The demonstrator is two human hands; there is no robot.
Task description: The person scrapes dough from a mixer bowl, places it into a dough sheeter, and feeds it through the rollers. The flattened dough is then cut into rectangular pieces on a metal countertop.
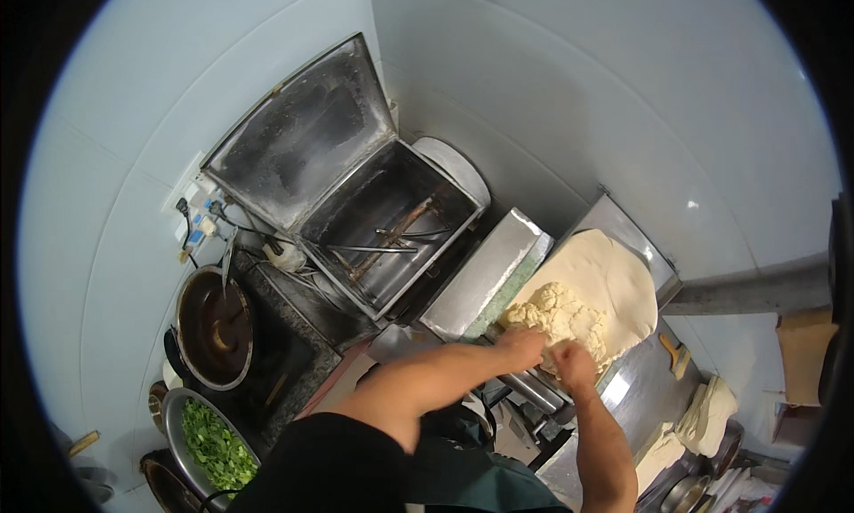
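Note:
A wide, smooth sheet of pale dough [620,273] lies on a stainless-steel work surface [624,386] to my right. Heaped over its near part is a lumpy, yellowish mass of softer dough [557,313]. My left hand [524,347] is at the near left edge of this mass, its fingers curled. Close beside it, my right hand [575,365] touches the near edge of the lumpy dough, also with bent fingers. The fingertips of both hands are hidden, so I cannot see whether they pinch any dough.
Metal rollers [534,389] sit just below my hands. Left of the dough is a metal box-shaped housing [477,273]. An opened metal appliance [393,233] stands beyond. Further left are a pot of brown liquid [213,326] and a bowl of chopped greens [217,439]. A brush [677,356] and folded dough [707,413] lie right.

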